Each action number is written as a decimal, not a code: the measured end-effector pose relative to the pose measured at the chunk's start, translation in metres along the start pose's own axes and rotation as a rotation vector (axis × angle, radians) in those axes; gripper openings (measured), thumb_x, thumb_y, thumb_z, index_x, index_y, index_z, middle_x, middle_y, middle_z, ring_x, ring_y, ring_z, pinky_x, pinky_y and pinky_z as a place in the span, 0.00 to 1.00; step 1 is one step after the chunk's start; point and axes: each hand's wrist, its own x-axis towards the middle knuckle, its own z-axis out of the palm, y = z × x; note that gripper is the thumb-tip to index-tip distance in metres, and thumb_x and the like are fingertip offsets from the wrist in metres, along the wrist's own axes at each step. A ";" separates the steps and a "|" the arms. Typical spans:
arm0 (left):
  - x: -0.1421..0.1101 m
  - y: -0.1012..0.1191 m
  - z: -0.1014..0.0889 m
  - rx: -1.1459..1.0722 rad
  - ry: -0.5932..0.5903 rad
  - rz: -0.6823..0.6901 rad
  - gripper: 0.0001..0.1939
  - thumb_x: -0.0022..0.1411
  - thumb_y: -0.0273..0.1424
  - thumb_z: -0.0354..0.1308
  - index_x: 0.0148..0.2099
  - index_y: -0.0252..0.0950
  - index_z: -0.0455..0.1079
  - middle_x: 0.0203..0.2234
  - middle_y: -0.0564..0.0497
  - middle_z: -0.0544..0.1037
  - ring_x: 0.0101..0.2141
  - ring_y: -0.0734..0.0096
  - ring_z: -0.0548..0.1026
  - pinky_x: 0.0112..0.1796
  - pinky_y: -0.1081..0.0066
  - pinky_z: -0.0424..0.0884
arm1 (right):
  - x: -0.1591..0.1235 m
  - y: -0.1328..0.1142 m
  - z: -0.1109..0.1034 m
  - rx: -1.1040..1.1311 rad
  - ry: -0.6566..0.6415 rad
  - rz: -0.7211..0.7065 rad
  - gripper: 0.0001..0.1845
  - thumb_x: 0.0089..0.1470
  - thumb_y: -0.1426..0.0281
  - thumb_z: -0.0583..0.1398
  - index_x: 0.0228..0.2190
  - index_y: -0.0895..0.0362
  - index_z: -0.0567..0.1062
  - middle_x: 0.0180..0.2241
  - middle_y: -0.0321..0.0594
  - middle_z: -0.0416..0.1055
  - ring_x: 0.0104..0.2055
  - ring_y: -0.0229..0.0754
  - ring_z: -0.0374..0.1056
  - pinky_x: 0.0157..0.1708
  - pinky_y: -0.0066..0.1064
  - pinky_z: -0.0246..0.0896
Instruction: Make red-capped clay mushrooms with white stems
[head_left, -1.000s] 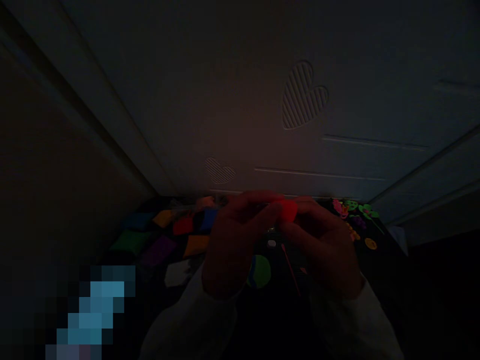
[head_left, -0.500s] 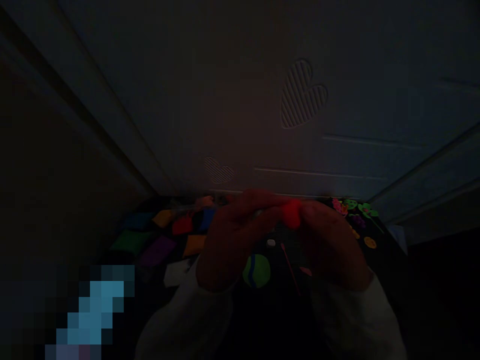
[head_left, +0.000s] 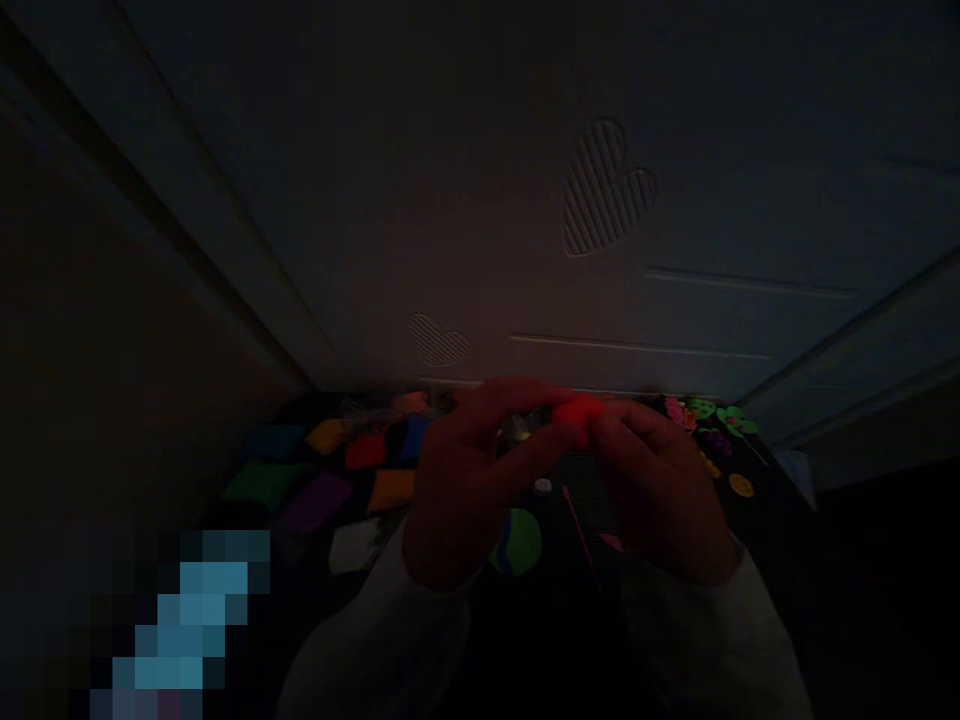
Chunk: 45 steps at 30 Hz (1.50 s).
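Observation:
A bright red lump of modelling clay is held up between my two hands, above the dark tabletop. My left hand pinches its left side between thumb and fingers. From the right, the fingertips of my right hand press on the same lump. Below the hands lie a flat green disc with a blue band, a thin pink stick tool and a small white oval piece. Part of the disc is hidden by my left wrist.
Coloured packets, among them a purple one and an orange one, lie at the left beside a white packet. Green flower-like shapes and a yellow round piece lie at the right. A pale panel with embossed hearts rises behind.
The fingers have shifted around the red clay, and more of it shows. My left hand has moved slightly right, with its thumb and fingers further apart.

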 end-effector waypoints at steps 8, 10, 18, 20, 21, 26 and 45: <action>-0.002 0.002 0.002 0.139 0.086 0.032 0.05 0.57 0.32 0.62 0.37 0.45 0.76 0.35 0.57 0.79 0.37 0.72 0.76 0.41 0.73 0.70 | -0.004 -0.003 0.002 -0.117 0.004 -0.053 0.07 0.48 0.66 0.66 0.33 0.44 0.78 0.32 0.31 0.70 0.34 0.36 0.64 0.35 0.30 0.57; -0.002 0.002 0.002 0.068 0.063 0.028 0.05 0.57 0.32 0.62 0.37 0.45 0.76 0.34 0.58 0.79 0.37 0.73 0.76 0.41 0.73 0.70 | -0.005 -0.005 0.003 -0.141 0.017 -0.053 0.06 0.48 0.65 0.66 0.32 0.45 0.78 0.32 0.32 0.70 0.34 0.36 0.63 0.35 0.30 0.57; 0.003 0.000 0.000 -0.198 -0.029 -0.043 0.04 0.55 0.29 0.63 0.35 0.44 0.76 0.32 0.57 0.78 0.36 0.75 0.75 0.40 0.75 0.71 | -0.004 -0.006 0.001 0.070 -0.045 0.041 0.03 0.49 0.66 0.65 0.30 0.48 0.79 0.29 0.32 0.73 0.33 0.36 0.66 0.36 0.29 0.61; 0.002 -0.004 0.000 -0.260 -0.055 -0.019 0.05 0.56 0.31 0.63 0.37 0.45 0.77 0.34 0.57 0.77 0.38 0.76 0.74 0.41 0.77 0.70 | -0.004 -0.005 0.001 0.121 -0.054 0.078 0.03 0.48 0.65 0.65 0.30 0.48 0.79 0.29 0.32 0.74 0.32 0.36 0.67 0.35 0.28 0.61; 0.002 -0.005 0.000 -0.280 -0.065 -0.012 0.06 0.56 0.32 0.63 0.38 0.46 0.77 0.34 0.57 0.77 0.38 0.76 0.74 0.41 0.77 0.70 | -0.003 -0.005 0.001 0.138 -0.055 0.097 0.03 0.48 0.65 0.65 0.29 0.49 0.79 0.28 0.32 0.74 0.32 0.36 0.67 0.35 0.28 0.62; 0.002 -0.009 0.002 -0.321 -0.059 -0.020 0.04 0.54 0.32 0.64 0.34 0.45 0.77 0.31 0.56 0.78 0.35 0.75 0.75 0.38 0.75 0.71 | -0.002 -0.005 0.001 0.176 -0.060 0.141 0.06 0.46 0.62 0.66 0.27 0.51 0.78 0.27 0.33 0.74 0.31 0.37 0.68 0.35 0.30 0.63; 0.004 0.002 0.004 -0.168 0.059 -0.065 0.09 0.52 0.24 0.64 0.35 0.44 0.78 0.35 0.57 0.81 0.39 0.76 0.77 0.42 0.77 0.73 | -0.004 0.000 0.003 -0.014 -0.011 -0.063 0.10 0.45 0.68 0.67 0.34 0.46 0.79 0.29 0.31 0.72 0.30 0.33 0.65 0.31 0.25 0.62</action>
